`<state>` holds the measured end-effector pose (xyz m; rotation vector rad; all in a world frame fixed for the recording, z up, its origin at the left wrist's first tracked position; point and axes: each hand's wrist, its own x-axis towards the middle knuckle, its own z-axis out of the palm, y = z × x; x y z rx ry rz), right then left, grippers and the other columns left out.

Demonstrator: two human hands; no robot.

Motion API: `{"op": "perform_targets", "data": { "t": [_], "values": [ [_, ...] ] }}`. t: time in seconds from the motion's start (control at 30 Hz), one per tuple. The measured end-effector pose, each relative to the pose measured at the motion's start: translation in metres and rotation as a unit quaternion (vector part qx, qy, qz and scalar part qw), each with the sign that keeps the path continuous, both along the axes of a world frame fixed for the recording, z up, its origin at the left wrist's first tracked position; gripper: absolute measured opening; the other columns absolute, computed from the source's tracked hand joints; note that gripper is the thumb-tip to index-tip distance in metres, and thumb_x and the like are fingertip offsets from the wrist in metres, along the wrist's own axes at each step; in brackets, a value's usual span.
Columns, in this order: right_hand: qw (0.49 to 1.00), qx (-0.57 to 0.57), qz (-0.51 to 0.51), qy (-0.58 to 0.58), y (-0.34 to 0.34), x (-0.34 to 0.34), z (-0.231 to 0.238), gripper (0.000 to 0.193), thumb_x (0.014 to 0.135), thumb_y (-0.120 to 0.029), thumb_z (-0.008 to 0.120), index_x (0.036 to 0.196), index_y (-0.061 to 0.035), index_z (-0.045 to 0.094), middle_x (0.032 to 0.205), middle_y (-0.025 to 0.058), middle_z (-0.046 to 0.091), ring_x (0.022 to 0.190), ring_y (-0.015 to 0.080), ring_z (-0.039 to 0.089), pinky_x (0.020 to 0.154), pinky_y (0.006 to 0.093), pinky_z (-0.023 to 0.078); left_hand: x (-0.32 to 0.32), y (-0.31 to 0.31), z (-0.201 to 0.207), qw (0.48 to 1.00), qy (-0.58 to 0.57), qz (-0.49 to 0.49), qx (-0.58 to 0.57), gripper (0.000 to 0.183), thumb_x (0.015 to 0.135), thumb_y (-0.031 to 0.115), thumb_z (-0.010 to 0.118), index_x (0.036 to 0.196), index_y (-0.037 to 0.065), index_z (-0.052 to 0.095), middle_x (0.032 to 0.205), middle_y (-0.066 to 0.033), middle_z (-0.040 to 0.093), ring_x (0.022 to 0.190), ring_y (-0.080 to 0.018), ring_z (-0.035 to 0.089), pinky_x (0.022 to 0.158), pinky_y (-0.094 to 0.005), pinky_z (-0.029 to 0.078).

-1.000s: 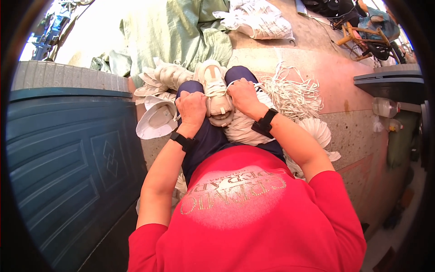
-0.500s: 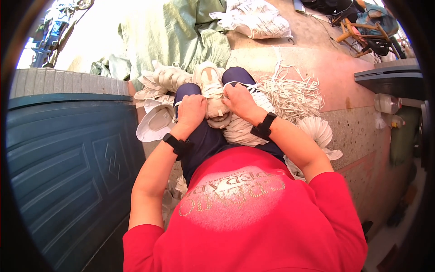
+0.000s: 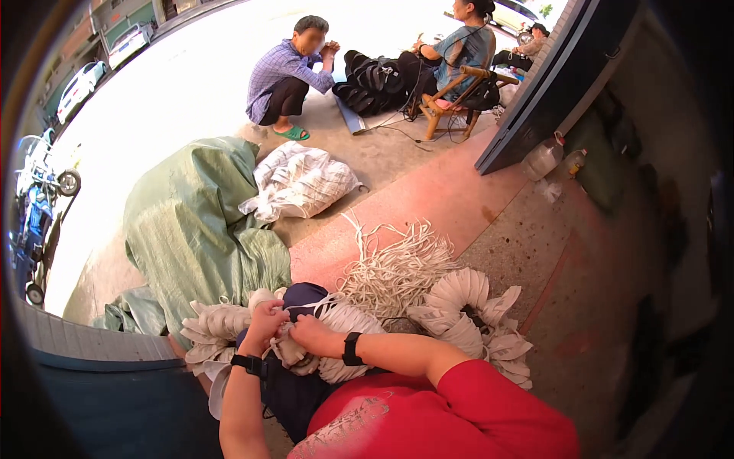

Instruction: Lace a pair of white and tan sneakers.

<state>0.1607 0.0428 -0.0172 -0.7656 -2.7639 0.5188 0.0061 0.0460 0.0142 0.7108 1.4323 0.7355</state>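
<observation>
A beige shoe [image 3: 289,352] rests on my lap between my dark-trousered knees, mostly covered by my hands. My left hand [image 3: 264,325] is closed at the shoe's lacing, its fingertips pinching a white shoelace [image 3: 312,305]. Close beside it, my right hand [image 3: 315,336] is closed too, thumb and fingers pressed together on the lacing. Exactly how the lace runs between the fingers is hard to make out. A stacked bundle of pale shoes [image 3: 218,329] lies left of my knees. More white laces [image 3: 348,325] hang over my right thigh.
A loose heap of white laces [image 3: 401,268] lies ahead on the floor, with stacked pale shoe parts [image 3: 466,306] to its right. Beyond are a green tarp [image 3: 199,214] and a white sack [image 3: 302,180]. One person squats; another sits on a bamboo chair [image 3: 451,103]. A dark door [image 3: 535,92] stands right.
My view has tilted up and swung right, bringing the people and street into sight. My hands have drawn closer together over the shoe.
</observation>
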Motion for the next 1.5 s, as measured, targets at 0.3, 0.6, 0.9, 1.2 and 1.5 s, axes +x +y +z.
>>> {"op": "perform_targets", "data": {
  "t": [0.3,0.6,0.9,1.2,1.5],
  "values": [
    [0.982,0.098,0.058,-0.148,0.000,-0.027,0.017,0.007,0.063,-0.017,0.059,0.065,-0.0123,0.063,0.071,0.0034,0.057,0.074,0.0201,0.050,0.059,0.0347,0.035,-0.022,-0.025,0.016,0.994,-0.038,0.098,0.005,0.045,0.074,0.006,0.062,0.114,-0.004,0.042,0.065,-0.0076,0.058,0.036,-0.0086,0.045,0.032,-0.0194,0.035],
    [0.951,-0.177,0.103,0.230,0.033,-0.015,0.056,0.006,0.075,-0.009,0.053,0.080,-0.0059,0.053,0.076,0.0096,0.055,0.073,0.0272,0.055,0.062,0.0373,0.043,-0.028,-0.010,-0.010,0.979,-0.125,0.163,0.009,0.028,0.078,0.008,0.059,0.103,0.003,0.047,0.055,-0.0001,0.047,0.036,-0.0069,0.039,0.032,-0.0215,0.029],
    [0.759,-0.171,0.029,0.628,0.132,0.111,0.307,0.016,0.092,-0.014,0.040,0.084,-0.0019,0.048,0.074,0.0061,0.050,0.070,0.0173,0.049,0.078,0.0367,0.044,0.008,-0.013,0.030,0.948,0.288,-0.131,0.038,0.024,0.077,0.009,0.052,0.097,-0.004,0.055,0.070,-0.0151,0.060,0.051,-0.0196,0.060,0.039,-0.0313,0.044],
    [0.861,-0.468,-0.032,0.197,0.050,0.023,0.099,0.017,0.079,-0.017,0.059,0.085,-0.0014,0.061,0.073,0.0011,0.058,0.063,0.0088,0.051,0.059,0.0236,0.043,-0.045,-0.076,0.000,0.864,0.440,-0.200,0.143,0.025,0.076,0.006,0.046,0.097,0.003,0.059,0.088,-0.0177,0.060,0.079,-0.0302,0.059,0.070,-0.0384,0.047],
    [0.990,-0.122,-0.021,-0.066,-0.019,-0.041,0.021,0.014,0.070,-0.017,0.057,0.074,-0.0053,0.062,0.071,0.0154,0.062,0.069,0.0299,0.062,0.060,0.0378,0.049,-0.022,-0.094,0.003,0.784,0.586,-0.170,0.116,0.011,0.081,0.013,0.044,0.080,0.004,0.052,0.073,-0.0165,0.059,0.072,-0.0342,0.058,0.062,-0.0441,0.045]
  ]
}}
